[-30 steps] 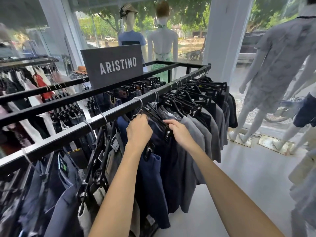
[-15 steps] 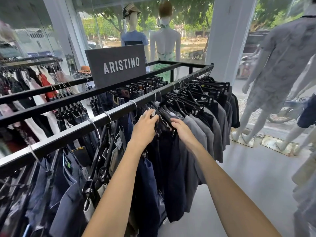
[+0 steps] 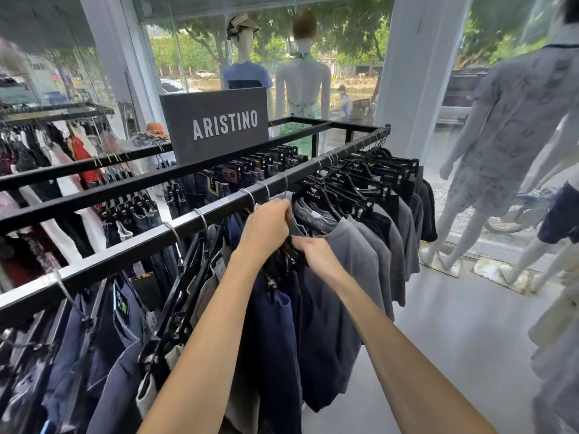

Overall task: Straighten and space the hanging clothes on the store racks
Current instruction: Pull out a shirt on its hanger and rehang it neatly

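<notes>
Here left hand (image 3: 266,227), right hand (image 3: 316,255) grip hanging clothes (image 3: 316,327), fingers (image 3: 282,214) curled, arms outstretched

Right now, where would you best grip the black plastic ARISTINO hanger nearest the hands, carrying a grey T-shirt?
Probably at the branded neck, coming from the aisle side and above: on the black plastic hanger that centre stands bare above the grey T-shirt, while its arms sit under cloth, crowded by neighbouring hangers.

Black square-tube metal rack (image 3: 125,253) is crammed: black plastic hangers (image 3: 338,180) with grey tops (image 3: 354,245) and navy tops (image 3: 272,339), dark grey ARISTINO sign board (image 3: 216,126) sitting on top.
</notes>
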